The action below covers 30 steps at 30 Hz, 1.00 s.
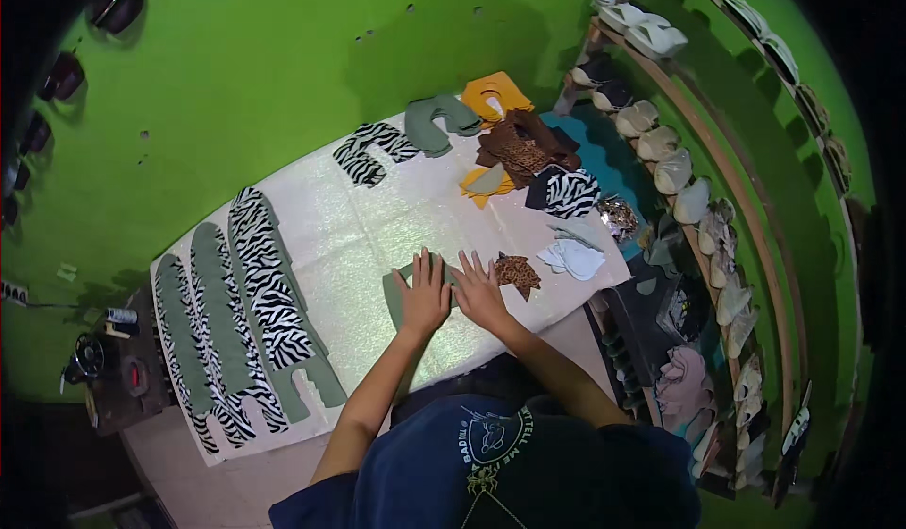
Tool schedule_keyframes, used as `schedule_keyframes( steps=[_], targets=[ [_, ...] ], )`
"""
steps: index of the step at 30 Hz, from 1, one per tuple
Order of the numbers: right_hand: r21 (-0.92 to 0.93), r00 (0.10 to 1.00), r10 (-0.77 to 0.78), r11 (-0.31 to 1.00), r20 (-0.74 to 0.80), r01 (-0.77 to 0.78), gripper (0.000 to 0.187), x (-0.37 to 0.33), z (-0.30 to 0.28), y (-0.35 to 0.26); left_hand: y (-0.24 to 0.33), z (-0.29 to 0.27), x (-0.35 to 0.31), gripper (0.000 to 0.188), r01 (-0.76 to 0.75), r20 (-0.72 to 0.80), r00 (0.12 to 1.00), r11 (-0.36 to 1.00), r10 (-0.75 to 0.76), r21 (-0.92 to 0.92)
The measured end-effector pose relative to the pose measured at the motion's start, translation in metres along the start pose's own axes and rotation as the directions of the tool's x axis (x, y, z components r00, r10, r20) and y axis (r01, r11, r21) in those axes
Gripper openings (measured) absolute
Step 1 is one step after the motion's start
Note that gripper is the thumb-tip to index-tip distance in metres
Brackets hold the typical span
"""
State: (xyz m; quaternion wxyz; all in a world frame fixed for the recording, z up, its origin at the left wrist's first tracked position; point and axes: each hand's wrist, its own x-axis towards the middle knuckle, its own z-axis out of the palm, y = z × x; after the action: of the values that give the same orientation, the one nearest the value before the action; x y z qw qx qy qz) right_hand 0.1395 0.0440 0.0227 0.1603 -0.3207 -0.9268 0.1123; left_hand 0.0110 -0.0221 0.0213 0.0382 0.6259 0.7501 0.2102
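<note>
Both of my hands lie side by side at the near edge of the pale table (359,321). My left hand (427,295) rests flat with fingers spread on a grey-green cut piece (394,304), whose left part shows beyond my thumb. My right hand (479,293), fingers also stretched out, presses down at the right side of that piece. What lies right under the palms is hidden. Touching or very close to my right fingers is a small leopard-print piece (518,274) with a jagged outline.
Overlapping rows of zebra-print (269,298) and grey-green pieces cover the table's left. Toward the back lie a zebra U-shaped piece (363,156), a green one (436,123), orange pieces (495,93) and brown leopard pieces (524,151). White pieces (572,257) sit right. Shoe racks (708,142) line the right wall.
</note>
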Motion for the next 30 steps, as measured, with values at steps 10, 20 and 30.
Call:
schedule_keyframes(
  steps=[10,20,30],
  targets=[
    [0.087,0.959,0.163,0.985,-0.234,-0.146,0.022,-0.008,-0.055,0.096,0.074,0.036,0.075,0.037,-0.216,-0.034,0.976,0.974,0.214,-0.073],
    [0.104,0.840,0.363,0.930,-0.404,-0.351,0.017,-0.007,-0.103,0.182,0.151,0.063,0.156,0.032,-0.357,-0.021,0.934,0.929,0.357,-0.094],
    [0.149,0.785,0.457,0.887,-0.418,-0.438,0.026,-0.008,-0.100,0.239,0.179,0.097,0.198,0.027,-0.228,0.004,0.974,0.974,0.228,0.008]
  ],
)
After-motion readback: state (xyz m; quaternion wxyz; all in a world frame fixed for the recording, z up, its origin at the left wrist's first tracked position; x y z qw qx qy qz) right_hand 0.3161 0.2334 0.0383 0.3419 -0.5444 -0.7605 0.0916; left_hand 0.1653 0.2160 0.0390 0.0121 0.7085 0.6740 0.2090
